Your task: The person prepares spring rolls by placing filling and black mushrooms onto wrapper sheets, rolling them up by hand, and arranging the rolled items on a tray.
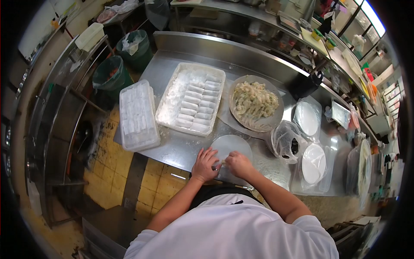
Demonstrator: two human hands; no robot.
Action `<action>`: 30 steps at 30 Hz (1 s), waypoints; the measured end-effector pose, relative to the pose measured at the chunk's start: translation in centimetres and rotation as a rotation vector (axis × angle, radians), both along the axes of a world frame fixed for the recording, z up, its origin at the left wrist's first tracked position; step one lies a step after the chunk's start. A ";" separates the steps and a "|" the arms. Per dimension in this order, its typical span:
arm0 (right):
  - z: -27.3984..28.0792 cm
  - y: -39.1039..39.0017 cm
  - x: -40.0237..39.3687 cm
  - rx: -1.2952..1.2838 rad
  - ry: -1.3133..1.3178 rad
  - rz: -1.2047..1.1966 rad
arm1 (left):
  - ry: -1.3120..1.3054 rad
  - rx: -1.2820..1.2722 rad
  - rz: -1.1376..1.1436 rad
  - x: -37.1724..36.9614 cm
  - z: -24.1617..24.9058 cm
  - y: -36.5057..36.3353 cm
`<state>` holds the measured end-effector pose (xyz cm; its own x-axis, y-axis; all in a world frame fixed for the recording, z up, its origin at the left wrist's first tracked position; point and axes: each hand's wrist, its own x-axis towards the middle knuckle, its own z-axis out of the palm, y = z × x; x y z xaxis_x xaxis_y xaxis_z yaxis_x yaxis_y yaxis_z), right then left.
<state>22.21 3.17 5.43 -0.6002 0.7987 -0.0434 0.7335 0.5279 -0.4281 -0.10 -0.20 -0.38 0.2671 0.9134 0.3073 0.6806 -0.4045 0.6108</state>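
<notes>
Both hands, left (205,166) and right (238,165), curl close together over a pale disc (233,146) on a steel table (174,149); what they pinch, I cannot tell. Beyond: a tray (184,130) of white rolls (196,108), a food-heaped platter (258,128); a plastic bag (281,137) crowds the right

one head-worn view looks forward and down over a nearby table (172,151)

Hands (205,165) at a pale disc (235,145) (tray (202,66) of white rolls (199,103) nearby)

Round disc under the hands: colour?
The disc is plain pale grey; see the head view.
</notes>
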 end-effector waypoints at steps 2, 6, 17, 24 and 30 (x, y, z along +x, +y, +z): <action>0.7 -0.2 0.3 -0.067 0.065 -0.054 | 0.000 -0.005 -0.001 0.1 0.0 0.0; 3.5 0.9 1.8 -0.154 0.301 -0.363 | -0.011 -0.007 0.010 0.0 0.3 0.0; 3.6 2.0 3.5 0.369 -0.038 -0.302 | -0.017 0.031 -0.001 0.1 0.6 0.1; 5.8 3.2 4.5 0.135 -0.172 -0.648 | -0.004 0.017 0.005 0.1 0.3 0.0; 6.1 -3.6 5.8 0.040 -0.026 -0.623 | 0.018 -0.008 -0.004 0.3 0.4 0.1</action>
<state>27.96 -0.46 11.56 -0.0204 0.9997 -0.0147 0.9185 0.0129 -0.3951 0.22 -0.10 0.04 0.2764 0.9145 0.2954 0.6899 -0.4028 0.6015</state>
